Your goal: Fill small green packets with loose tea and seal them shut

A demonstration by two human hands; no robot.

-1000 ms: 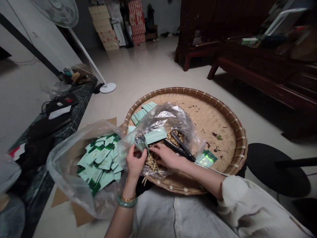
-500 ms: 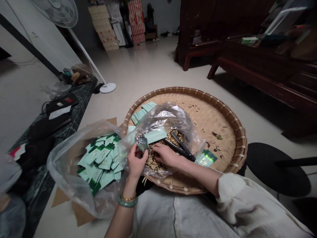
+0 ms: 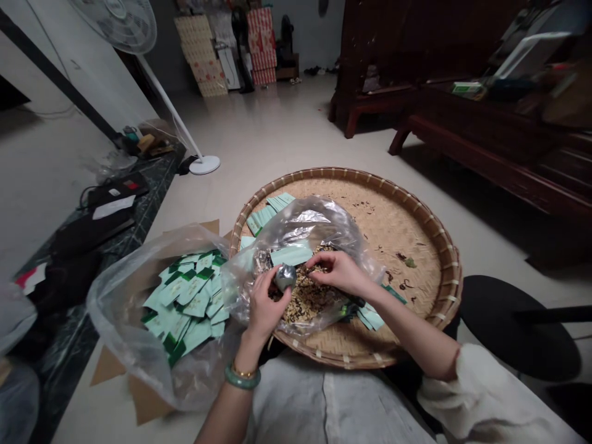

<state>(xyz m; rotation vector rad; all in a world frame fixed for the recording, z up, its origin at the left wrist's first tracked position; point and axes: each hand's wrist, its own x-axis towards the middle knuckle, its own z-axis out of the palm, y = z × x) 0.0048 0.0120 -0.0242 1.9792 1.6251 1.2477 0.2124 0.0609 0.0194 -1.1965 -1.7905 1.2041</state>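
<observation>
The left hand (image 3: 267, 303) grips a small silvery foil packet (image 3: 285, 278), its open mouth tipped up toward the camera, its long axis foreshortened, above dried tan-and-brown pieces (image 3: 303, 303) in a clear plastic bag (image 3: 319, 213); beside it, the right hand (image 3: 341, 272) hovers with fingertips pinched, their contents unclear, over a round woven bamboo tray (image 3: 393, 216).

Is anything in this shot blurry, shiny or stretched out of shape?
Head view: highlights glare off the crinkled clear plastic bag; the right-hand dark red wooden furniture sinks into shadow; the upper right corner looks smeared and stretched.
</observation>
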